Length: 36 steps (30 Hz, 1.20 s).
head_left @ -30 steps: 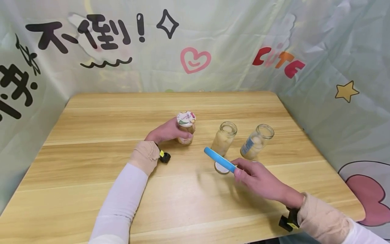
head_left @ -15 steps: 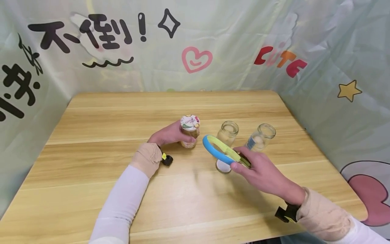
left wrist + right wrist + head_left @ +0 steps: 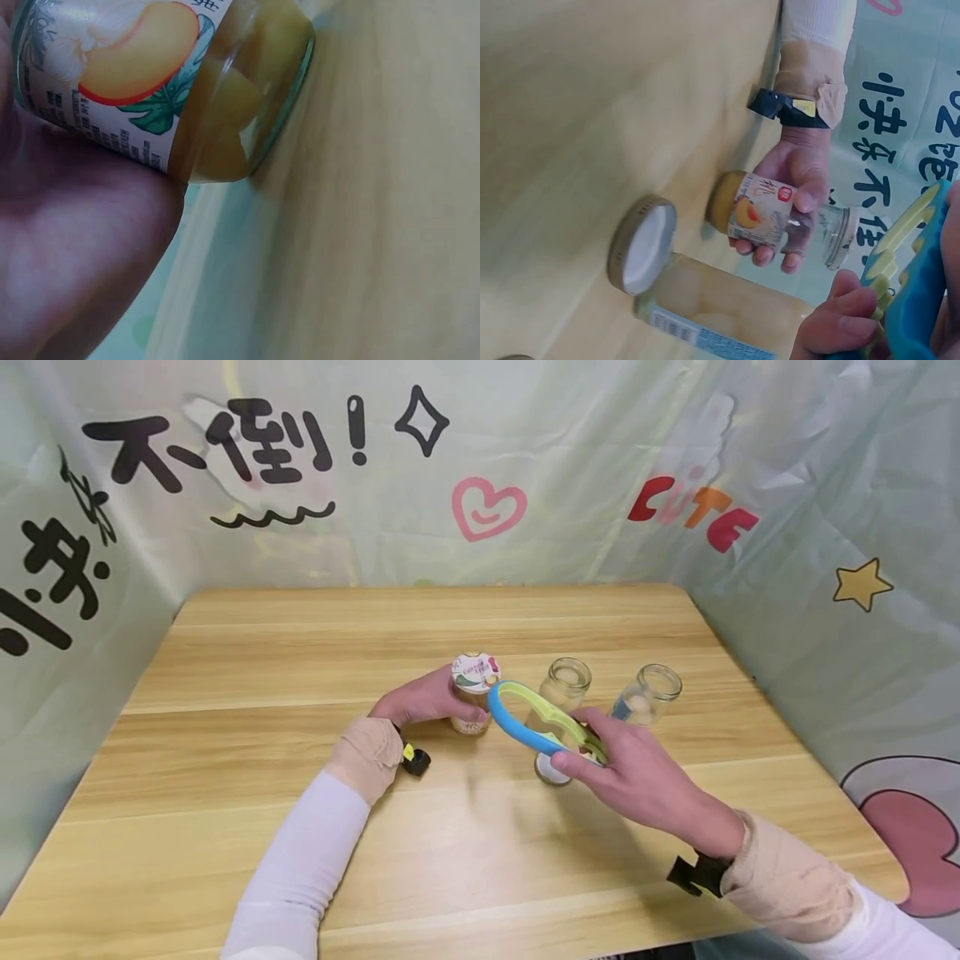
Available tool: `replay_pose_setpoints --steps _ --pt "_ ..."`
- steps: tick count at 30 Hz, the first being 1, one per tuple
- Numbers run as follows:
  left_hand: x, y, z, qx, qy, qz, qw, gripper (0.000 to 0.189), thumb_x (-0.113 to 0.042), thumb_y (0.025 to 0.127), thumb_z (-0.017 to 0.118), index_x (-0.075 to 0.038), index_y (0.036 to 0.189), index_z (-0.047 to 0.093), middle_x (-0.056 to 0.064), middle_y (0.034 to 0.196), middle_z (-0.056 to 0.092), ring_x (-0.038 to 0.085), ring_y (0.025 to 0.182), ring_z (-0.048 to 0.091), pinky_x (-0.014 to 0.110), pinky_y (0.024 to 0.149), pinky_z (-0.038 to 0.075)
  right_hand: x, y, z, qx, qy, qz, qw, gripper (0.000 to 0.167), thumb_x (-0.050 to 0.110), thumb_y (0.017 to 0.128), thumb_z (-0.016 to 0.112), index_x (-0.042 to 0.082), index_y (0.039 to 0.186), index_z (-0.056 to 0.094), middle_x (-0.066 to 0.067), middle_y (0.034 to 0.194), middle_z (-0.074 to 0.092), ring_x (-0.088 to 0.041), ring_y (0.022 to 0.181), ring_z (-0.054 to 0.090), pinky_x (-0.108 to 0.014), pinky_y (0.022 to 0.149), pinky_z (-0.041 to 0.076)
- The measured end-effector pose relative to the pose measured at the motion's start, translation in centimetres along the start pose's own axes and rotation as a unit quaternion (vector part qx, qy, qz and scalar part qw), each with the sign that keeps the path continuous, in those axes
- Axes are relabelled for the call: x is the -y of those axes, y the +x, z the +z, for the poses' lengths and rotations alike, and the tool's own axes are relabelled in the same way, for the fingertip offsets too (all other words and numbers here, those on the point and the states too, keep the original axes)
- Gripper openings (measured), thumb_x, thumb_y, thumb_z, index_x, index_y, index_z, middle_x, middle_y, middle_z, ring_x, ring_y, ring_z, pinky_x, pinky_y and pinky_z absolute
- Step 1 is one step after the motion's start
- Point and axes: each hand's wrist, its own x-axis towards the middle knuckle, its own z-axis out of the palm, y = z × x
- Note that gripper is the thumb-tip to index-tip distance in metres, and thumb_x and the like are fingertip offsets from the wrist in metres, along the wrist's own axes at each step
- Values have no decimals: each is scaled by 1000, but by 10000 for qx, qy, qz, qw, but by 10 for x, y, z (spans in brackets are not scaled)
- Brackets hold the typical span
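Note:
My left hand [image 3: 429, 700] grips a glass jar of peaches [image 3: 240, 97] around its side. The jar stands upright, and its printed lid [image 3: 476, 672] is on. A fruit label [image 3: 759, 210] shows in the right wrist view. My right hand [image 3: 648, 777] holds a blue and green loop-shaped jar opener [image 3: 517, 732] by its handle end. The opener's loop hangs in the air just right of the lid, tilted; I cannot tell whether they touch. Beneath the opener, a loose lid [image 3: 552, 771] lies on the table with its pale inside up.
Two lidless jars with pale contents stand right of the held jar: a nearer-middle jar [image 3: 567, 681], partly behind the opener, and a blue-labelled jar [image 3: 648, 693] farther right. The wooden table [image 3: 337, 635] meets printed curtains [image 3: 570, 452] at its back and sides.
The left hand has brought the jar slightly right and nearer. The right hand has turned the opener so its loop shows, and moved it left towards the jar's lid.

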Motion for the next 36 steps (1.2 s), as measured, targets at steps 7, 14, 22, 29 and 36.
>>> replay_pose_setpoints --steps 7,14,22,29,36 --pt "-2 -2 6 170 -164 159 9996 63 -4 85 82 -9 141 54 11 138 64 18 127 54 45 123 35 8 8 -5 -124 -173 -207 9996 48 50 96 70 13 124 60 4 73 51 -9 62 45 -23 56 38" --pt "-3 -3 10 164 -71 225 9996 52 -2 84 82 -4 132 61 13 125 68 16 117 60 42 117 41 13 20 -4 -127 -438 -136 9989 57 56 94 69 13 130 58 3 79 59 -12 67 50 -25 60 41" --pt "-4 -4 10 220 -150 118 9996 66 0 83 83 -5 142 54 9 130 68 19 122 60 46 120 40 21 31 0 -79 -815 -35 9966 65 63 92 68 11 128 57 -1 83 64 -12 66 53 -27 56 43" --pt "-4 -3 11 393 -65 349 9986 76 -3 81 85 -5 148 48 15 142 62 21 129 57 47 123 37 27 36 4 -97 -1240 13 9922 70 69 91 65 8 125 59 0 81 64 -13 60 52 -27 55 41" --pt "-3 -3 12 520 -114 381 9979 78 -3 82 84 -5 150 45 15 145 60 20 130 56 46 123 36 29 38 8 -118 -1388 56 9902 79 73 90 61 4 128 57 -5 87 68 -16 60 53 -27 52 41"
